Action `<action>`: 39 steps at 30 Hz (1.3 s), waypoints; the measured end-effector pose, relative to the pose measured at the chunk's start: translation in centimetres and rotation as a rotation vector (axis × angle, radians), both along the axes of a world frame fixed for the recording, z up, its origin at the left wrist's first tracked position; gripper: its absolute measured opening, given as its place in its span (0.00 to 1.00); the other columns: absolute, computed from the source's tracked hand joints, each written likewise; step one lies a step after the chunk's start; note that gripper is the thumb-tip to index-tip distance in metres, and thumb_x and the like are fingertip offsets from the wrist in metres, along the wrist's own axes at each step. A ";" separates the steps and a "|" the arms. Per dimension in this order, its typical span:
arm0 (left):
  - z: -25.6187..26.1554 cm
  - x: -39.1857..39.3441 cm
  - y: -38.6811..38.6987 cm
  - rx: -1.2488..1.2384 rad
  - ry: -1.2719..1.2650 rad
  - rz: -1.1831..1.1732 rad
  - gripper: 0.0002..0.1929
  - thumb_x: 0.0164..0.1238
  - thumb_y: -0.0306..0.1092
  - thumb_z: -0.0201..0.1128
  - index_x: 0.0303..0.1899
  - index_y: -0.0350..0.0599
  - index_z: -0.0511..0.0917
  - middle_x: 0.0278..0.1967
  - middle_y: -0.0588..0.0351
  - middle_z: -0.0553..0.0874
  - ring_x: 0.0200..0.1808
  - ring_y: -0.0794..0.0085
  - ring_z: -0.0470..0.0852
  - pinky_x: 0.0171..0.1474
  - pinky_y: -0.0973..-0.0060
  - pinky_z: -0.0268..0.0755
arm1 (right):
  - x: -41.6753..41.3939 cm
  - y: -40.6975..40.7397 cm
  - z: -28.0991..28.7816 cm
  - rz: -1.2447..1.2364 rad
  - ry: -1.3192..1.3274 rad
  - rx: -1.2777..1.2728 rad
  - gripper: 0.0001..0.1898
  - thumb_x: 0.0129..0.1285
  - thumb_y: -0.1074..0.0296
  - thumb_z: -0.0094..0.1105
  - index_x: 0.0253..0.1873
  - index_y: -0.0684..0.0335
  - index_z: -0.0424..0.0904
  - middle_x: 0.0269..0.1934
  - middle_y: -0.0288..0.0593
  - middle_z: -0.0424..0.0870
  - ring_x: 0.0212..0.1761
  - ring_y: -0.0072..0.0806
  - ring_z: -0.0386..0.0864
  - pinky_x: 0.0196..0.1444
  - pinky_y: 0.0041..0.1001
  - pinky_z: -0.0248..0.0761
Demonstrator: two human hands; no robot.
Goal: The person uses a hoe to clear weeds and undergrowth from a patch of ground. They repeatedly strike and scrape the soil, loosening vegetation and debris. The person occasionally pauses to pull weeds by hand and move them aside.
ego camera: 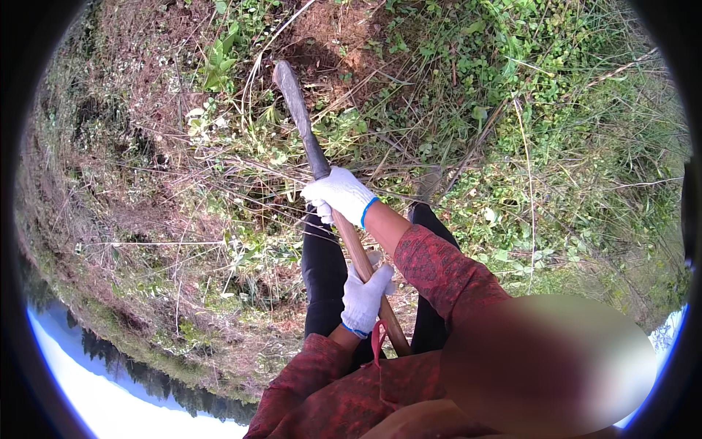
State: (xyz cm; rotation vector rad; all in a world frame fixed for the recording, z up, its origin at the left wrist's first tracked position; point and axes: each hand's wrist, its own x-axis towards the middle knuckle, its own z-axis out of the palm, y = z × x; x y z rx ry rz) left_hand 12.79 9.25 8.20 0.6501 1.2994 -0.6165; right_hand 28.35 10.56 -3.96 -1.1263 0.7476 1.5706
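A long-handled tool slants away from my body, with a wooden handle (355, 244) and a dark metal head (297, 104). Its exact kind cannot be told from this angle. My right hand (341, 195), in a white knit glove with a blue cuff, grips the shaft just below the metal part. Lower down, nearer my waist, my left hand (366, 299) in a matching glove is wrapped around the wood. The tip of the head appears over weeds beside a patch of reddish soil (334, 33). The handle's lower end passes out of sight by my red patterned jacket (417, 373).
Green leafy weeds (548, 219) and grass cover the ground to the right. Dry stalks (247, 164) lie across the slope in front of my dark-trousered legs (323, 263). A broad-leaved plant (219, 63) grows left of the tool head. Trees (142, 378) stand far off at lower left.
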 end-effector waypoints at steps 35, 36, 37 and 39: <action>-0.7 0.4 1.3 0.083 -0.371 -0.511 0.17 0.74 0.31 0.64 0.59 0.36 0.75 0.44 0.53 0.87 0.41 0.76 0.86 0.45 0.77 0.81 | 2.5 -25.7 4.2 0.568 -0.130 -0.399 0.12 0.58 0.67 0.68 0.25 0.66 0.79 0.20 0.47 0.83 0.17 0.35 0.81 0.20 0.38 0.78; -0.5 0.1 1.7 0.084 -0.370 -0.493 0.17 0.74 0.31 0.64 0.59 0.35 0.75 0.43 0.53 0.87 0.40 0.76 0.86 0.45 0.77 0.80 | 2.9 -24.7 6.6 0.548 -0.094 -0.424 0.11 0.57 0.68 0.70 0.28 0.67 0.77 0.23 0.46 0.82 0.17 0.33 0.79 0.19 0.37 0.77; -0.6 0.0 1.8 0.072 -0.379 -0.476 0.17 0.74 0.31 0.64 0.59 0.35 0.75 0.43 0.53 0.87 0.39 0.76 0.85 0.44 0.78 0.80 | 4.1 -23.3 9.2 0.437 -0.024 -0.444 0.12 0.57 0.69 0.70 0.30 0.64 0.73 0.22 0.42 0.77 0.15 0.29 0.74 0.18 0.33 0.74; -0.1 0.6 1.2 -0.083 -0.351 -0.422 0.19 0.74 0.33 0.66 0.60 0.35 0.73 0.41 0.55 0.86 0.38 0.78 0.84 0.42 0.78 0.78 | 5.4 -23.3 11.1 0.252 0.041 -0.411 0.14 0.59 0.69 0.71 0.29 0.60 0.71 0.20 0.36 0.72 0.15 0.25 0.70 0.17 0.29 0.69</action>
